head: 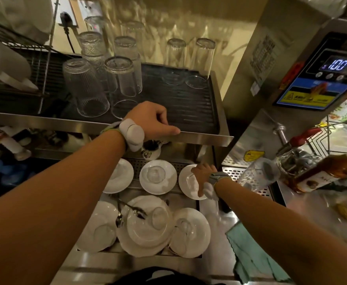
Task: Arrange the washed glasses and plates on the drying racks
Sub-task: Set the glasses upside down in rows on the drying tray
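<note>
Several upturned glasses (118, 79) stand on the black ribbed drying tray (189, 112) on top of a steel machine. My left hand (152, 122) rests curled on the tray's front steel edge, holding nothing that I can see. Below, three white saucers sit in a row; the middle saucer (158, 176) carries a small glass. My right hand (201, 177) grips the right saucer (187, 182) by its edge. Nearer me lie more white plates (148, 229) with small glasses and spoons (119, 218) on them.
A hot-water boiler with a lit display (320, 73) stands at the right. A syrup bottle (328, 171), a jar and a wire rack are on the right counter. A green cloth (252, 258) lies at the lower right. A plate rack (24, 64) is at the left.
</note>
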The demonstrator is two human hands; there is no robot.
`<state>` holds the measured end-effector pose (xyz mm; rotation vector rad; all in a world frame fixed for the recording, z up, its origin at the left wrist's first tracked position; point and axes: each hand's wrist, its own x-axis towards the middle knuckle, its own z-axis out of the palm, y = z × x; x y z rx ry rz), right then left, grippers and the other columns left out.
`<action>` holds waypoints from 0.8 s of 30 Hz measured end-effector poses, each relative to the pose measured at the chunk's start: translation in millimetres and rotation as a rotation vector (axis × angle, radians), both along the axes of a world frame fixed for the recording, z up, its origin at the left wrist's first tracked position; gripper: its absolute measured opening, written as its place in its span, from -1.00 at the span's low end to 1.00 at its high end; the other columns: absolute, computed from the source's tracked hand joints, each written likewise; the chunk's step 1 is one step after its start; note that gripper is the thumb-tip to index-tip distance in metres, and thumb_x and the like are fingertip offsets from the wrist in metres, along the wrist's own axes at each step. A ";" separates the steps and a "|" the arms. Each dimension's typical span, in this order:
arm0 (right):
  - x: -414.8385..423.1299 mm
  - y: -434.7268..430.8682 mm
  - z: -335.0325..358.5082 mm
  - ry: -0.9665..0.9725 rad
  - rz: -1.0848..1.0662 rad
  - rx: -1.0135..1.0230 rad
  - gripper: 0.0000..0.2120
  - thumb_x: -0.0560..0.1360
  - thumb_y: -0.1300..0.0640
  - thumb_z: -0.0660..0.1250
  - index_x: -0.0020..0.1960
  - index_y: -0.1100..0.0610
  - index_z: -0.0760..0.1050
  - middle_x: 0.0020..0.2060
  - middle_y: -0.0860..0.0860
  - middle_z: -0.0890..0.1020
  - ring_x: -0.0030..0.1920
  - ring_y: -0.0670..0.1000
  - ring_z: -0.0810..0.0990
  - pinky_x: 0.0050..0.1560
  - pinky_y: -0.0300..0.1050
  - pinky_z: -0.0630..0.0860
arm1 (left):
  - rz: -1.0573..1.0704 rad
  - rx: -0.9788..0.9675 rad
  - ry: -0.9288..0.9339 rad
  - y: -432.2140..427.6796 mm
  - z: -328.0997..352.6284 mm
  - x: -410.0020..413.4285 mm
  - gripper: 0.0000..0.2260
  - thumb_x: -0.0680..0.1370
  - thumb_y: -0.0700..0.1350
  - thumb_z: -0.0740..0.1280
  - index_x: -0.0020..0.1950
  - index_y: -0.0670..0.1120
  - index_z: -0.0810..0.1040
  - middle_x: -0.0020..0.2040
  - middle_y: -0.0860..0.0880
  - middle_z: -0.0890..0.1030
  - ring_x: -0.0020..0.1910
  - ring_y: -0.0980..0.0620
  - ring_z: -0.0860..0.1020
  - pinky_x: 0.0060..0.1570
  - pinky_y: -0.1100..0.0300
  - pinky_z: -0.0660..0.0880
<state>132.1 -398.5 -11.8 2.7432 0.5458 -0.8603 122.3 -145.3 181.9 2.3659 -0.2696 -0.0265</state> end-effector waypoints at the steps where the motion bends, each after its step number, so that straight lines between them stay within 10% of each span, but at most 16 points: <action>1: 0.3 -0.3 -1.5 -0.013 0.008 -0.007 -0.07 0.28 -0.05 0.62 0.54 0.01 0.26 0.50 0.11 0.32 0.50 0.24 0.27 0.47 0.18 0.27 | 0.001 0.001 0.001 0.4 0.1 0.2 -0.66 0.37 0.14 0.59 -0.32 -0.05 0.54 -0.28 -0.03 0.65 -0.28 0.05 0.58 -0.22 0.10 0.56; 7: -2.4 -1.2 -2.1 -0.094 0.080 0.009 -0.38 0.50 -0.01 0.40 0.50 0.06 0.31 0.43 0.14 0.43 0.43 0.24 0.38 0.40 0.12 0.28 | -0.004 0.002 0.008 1.4 -1.6 1.9 -0.65 0.36 0.15 0.58 -0.31 -0.07 0.54 -0.30 0.01 0.63 -0.31 0.07 0.57 -0.25 0.14 0.53; 13: -2.5 5.6 16.6 0.006 0.084 0.025 -0.24 0.41 -0.08 0.51 0.53 0.02 0.33 0.43 0.09 0.48 0.42 0.20 0.43 0.41 0.07 0.35 | -0.009 -0.020 0.003 1.5 -2.0 0.8 -0.64 0.36 0.14 0.58 -0.28 -0.11 0.57 -0.32 0.03 0.62 -0.33 0.10 0.56 -0.28 0.20 0.46; 24: -61.3 54.8 138.3 0.405 -0.027 0.883 -0.43 0.24 -0.17 0.60 0.21 -0.08 0.58 0.04 -0.12 0.71 0.03 -0.06 0.71 0.14 -0.03 0.66 | -0.030 -0.034 -0.004 2.9 -3.7 1.1 -0.65 0.36 0.14 0.59 -0.33 -0.06 0.54 -0.34 0.04 0.61 -0.36 0.13 0.54 -0.31 0.21 0.44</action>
